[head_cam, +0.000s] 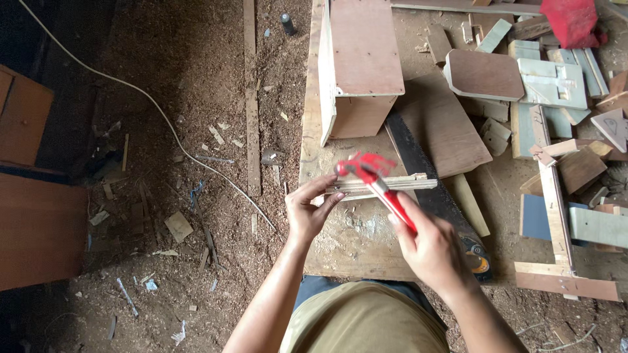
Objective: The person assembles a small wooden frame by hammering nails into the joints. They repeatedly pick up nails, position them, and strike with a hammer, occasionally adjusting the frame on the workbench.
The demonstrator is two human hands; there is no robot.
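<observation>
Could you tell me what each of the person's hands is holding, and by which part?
The right hand grips a red hammer by the lower end of its handle. The left hand holds a thin wooden strip at its left end.

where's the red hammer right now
In the head view the red hammer is just right of centre, gripped by the right hand, its head over the wood strips that the left hand steadies.

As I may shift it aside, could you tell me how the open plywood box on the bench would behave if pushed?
The open plywood box looks stiff, its panels flat. Probably light, being thin-walled and hollow. It might slide easily over the sawdust-strewn workbench, and sits near the edge.
</observation>
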